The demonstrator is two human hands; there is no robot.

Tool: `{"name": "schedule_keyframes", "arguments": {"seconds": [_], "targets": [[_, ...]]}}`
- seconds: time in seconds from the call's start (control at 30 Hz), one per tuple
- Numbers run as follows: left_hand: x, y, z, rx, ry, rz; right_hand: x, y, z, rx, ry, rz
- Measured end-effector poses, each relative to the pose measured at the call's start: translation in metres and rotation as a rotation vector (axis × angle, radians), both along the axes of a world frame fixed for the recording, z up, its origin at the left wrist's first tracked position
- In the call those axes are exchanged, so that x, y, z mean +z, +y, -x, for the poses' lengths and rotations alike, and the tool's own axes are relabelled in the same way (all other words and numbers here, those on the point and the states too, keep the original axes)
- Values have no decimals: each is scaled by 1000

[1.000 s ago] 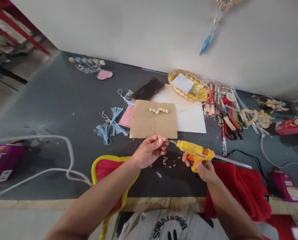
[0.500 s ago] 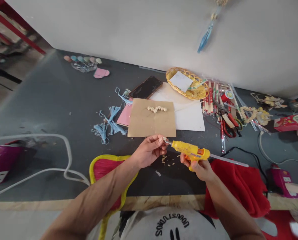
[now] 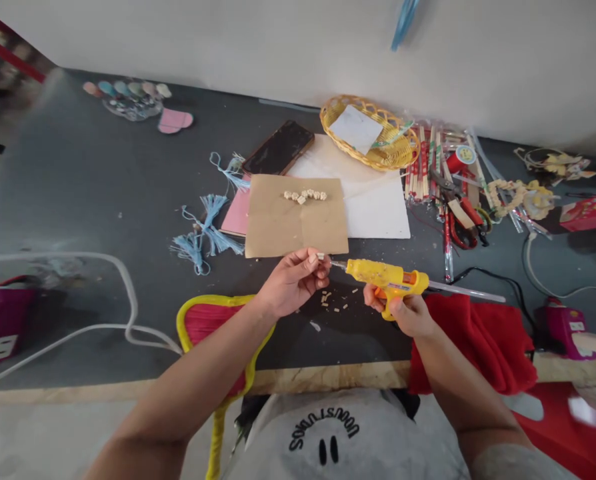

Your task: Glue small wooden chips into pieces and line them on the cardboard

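My left hand (image 3: 297, 280) pinches a small pale wooden piece (image 3: 320, 256) between thumb and fingers, just below the brown paper (image 3: 278, 227). In my right hand (image 3: 403, 311) is a yellow glue gun (image 3: 383, 275), gripped by its handle. The gun's metal nozzle points left, close to the fingertips of my left hand; a clear glue stick (image 3: 465, 291) sticks out of its back. Several small flower-shaped pale pieces (image 3: 305, 195) lie in a row on the brown paper. Loose pale bits (image 3: 325, 299) are scattered on the dark table beneath my hands.
Blue tassels (image 3: 211, 223) lie left of the paper. Behind it are a phone (image 3: 279, 148) and a wicker basket (image 3: 388, 157). Wrapped sticks (image 3: 422, 167) and red-handled pliers (image 3: 471, 211) lie right. A red cloth (image 3: 473, 343) hangs over the front edge. White cable (image 3: 131, 293) crosses the left side.
The glue gun's nozzle has drawn back slightly to the right from the pale piece in my left hand. The camera view has tilted down a little.
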State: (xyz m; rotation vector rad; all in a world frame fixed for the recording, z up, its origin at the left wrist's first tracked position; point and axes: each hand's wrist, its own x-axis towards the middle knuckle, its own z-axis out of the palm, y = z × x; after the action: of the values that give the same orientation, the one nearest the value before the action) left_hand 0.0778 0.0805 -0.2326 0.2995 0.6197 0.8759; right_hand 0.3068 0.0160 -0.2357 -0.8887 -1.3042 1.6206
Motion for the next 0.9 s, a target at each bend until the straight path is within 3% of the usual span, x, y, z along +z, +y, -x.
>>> {"name": "schedule_keyframes", "arguments": {"seconds": [0.37, 0.53, 0.9], "targets": [[2, -1, -1, -27, -2, 11, 5, 1, 3, -28, -187, -87], [1, -1, -1, -39, -7, 22, 0, -1, 0, -37, -283, -55], [-1, -2, 0, -55, 17, 22, 1, 1, 2, -40, -343, -102]]}}
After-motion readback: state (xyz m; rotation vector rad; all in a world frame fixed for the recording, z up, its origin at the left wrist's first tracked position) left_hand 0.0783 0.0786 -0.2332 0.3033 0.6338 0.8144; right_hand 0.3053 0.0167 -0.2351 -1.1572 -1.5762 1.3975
